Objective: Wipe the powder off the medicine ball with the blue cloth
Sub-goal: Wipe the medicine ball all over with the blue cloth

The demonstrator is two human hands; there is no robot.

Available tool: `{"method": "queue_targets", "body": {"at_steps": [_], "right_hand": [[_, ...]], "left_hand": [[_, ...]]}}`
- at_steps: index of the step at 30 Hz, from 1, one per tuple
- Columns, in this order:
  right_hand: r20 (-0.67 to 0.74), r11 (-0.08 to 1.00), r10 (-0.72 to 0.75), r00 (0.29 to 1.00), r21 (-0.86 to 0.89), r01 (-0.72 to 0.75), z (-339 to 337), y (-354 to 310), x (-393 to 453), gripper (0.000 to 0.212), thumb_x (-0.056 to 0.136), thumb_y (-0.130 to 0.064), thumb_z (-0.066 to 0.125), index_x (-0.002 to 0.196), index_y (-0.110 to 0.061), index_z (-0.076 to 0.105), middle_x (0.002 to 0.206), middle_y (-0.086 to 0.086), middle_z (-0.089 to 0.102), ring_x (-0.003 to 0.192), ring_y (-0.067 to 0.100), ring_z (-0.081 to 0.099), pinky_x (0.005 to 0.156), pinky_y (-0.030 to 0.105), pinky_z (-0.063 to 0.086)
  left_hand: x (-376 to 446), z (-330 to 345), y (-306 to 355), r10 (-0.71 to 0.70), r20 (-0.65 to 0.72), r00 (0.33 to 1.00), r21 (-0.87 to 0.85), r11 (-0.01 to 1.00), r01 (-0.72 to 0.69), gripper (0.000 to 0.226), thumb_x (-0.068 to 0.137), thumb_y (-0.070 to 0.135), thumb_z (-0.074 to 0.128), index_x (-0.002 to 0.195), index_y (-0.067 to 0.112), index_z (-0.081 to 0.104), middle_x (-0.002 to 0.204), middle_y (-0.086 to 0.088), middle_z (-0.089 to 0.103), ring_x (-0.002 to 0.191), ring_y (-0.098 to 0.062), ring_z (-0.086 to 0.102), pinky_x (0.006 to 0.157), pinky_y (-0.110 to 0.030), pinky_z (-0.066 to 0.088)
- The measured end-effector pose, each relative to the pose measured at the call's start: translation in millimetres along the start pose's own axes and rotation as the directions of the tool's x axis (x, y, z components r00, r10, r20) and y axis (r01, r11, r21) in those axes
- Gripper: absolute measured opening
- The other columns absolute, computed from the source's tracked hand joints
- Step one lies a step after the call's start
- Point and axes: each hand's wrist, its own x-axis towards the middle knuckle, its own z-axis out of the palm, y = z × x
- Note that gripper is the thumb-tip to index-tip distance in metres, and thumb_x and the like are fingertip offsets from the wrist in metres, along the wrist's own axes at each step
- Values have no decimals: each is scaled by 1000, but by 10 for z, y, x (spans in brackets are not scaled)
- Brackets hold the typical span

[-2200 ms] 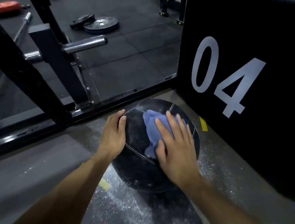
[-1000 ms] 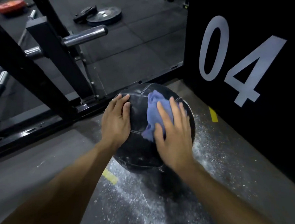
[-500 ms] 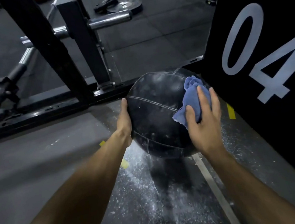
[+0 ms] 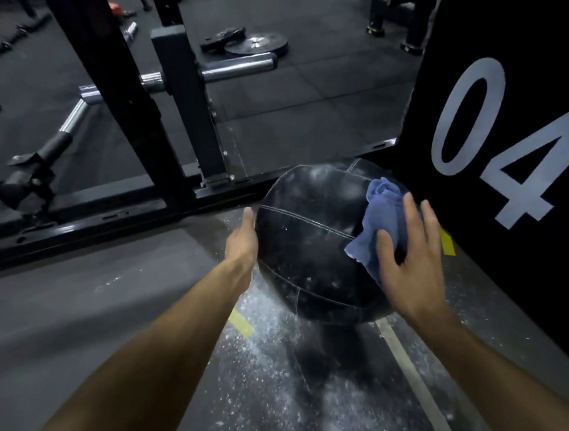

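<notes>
A black stitched medicine ball (image 4: 313,240) is held off the floor between both hands, with faint white powder smudges on its top. My left hand (image 4: 242,243) presses flat against the ball's left side, most of its fingers hidden behind the ball. My right hand (image 4: 408,256) presses the crumpled blue cloth (image 4: 377,214) onto the ball's right side with spread, straight fingers. The cloth bunches up above my fingertips.
White powder (image 4: 266,371) is scattered on the grey floor under the ball. A tall black box marked 04 (image 4: 509,127) stands close on the right. A black rack frame (image 4: 186,127) with steel pegs and a barbell (image 4: 62,131) lies ahead; weight plates (image 4: 256,44) sit beyond.
The ball has come up off the floor and turned. My left hand slid from its top to its left side; my right hand with the cloth moved to its right side.
</notes>
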Motion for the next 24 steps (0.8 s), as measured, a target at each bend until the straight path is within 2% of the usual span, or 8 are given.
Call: {"method": "queue_targets", "body": {"at_steps": [4, 6, 10, 13, 18, 20, 22, 24], "right_hand": [[3, 996, 65, 998, 67, -65, 3, 41, 38, 74, 104, -52, 51, 168, -39, 18, 177, -10, 3, 151, -6, 12, 112, 29, 24], [-5, 992, 74, 997, 104, -73, 8, 94, 45, 75, 101, -58, 50, 168, -41, 18, 175, -11, 10, 153, -2, 18, 112, 29, 26], [-18, 990, 64, 998, 125, -61, 21, 188, 59, 77, 99, -63, 49, 166, -42, 20, 168, -14, 20, 151, 6, 30, 115, 31, 31], [-22, 995, 24, 999, 101, -22, 20, 261, 105, 67, 105, -60, 49, 165, -39, 27, 165, -11, 28, 147, 3, 32, 115, 33, 33], [11, 998, 19, 1000, 60, -20, -122, 330, 121, 59, 102, -65, 36, 149, -31, 47, 150, 1, 50, 140, 13, 45, 113, 47, 44], [31, 996, 47, 998, 68, -49, -193, 269, 62, 61, 102, -64, 33, 153, -33, 45, 156, -5, 46, 141, 0, 39, 112, 29, 39], [67, 996, 56, 996, 70, -61, -290, 199, 33, 64, 103, -61, 32, 161, -35, 39, 161, -11, 42, 146, -4, 33, 112, 23, 33], [112, 991, 95, 989, 80, -105, -380, 182, 63, 59, 105, -59, 33, 158, -36, 45, 158, -15, 48, 148, 7, 38, 117, 35, 36]], "left_hand": [[518, 65, 13, -35, 35, 999, -71, 997, 38, 91, 80, 92, 41, 132, 23, 70, 121, -3, 76, 110, -27, 71, 101, -45, 54], [601, 121, 1, -27, 97, 995, -102, 994, 37, 81, 92, 84, 36, 123, 20, 75, 118, -8, 77, 105, -29, 74, 89, -39, 57], [698, 193, -131, -11, 246, 969, -181, 982, 58, 81, 99, 79, 29, 119, 20, 80, 125, -14, 75, 117, -34, 71, 111, -50, 50], [631, 162, -151, -39, 276, 960, -175, 980, 90, 85, 95, 82, 29, 126, 19, 76, 125, -13, 75, 120, -33, 70, 105, -47, 54], [126, 150, -157, -94, 237, 967, -200, 969, 143, 82, 98, 80, 27, 112, 18, 79, 102, -12, 81, 84, -27, 80, 77, -40, 60], [-176, 119, -146, -110, 203, 973, -165, 976, 145, 78, 100, 76, 26, 104, 19, 79, 90, -10, 81, 73, -24, 79, 71, -39, 58], [-415, 21, -181, -131, 162, 978, -94, 985, 148, 77, 98, 79, 29, 97, 22, 80, 93, -10, 81, 81, -27, 79, 76, -41, 58], [-652, -141, -230, -153, 83, 985, -2, 988, 154, 75, 95, 83, 31, 96, 26, 80, 99, -7, 79, 97, -29, 72, 93, -49, 57]]}}
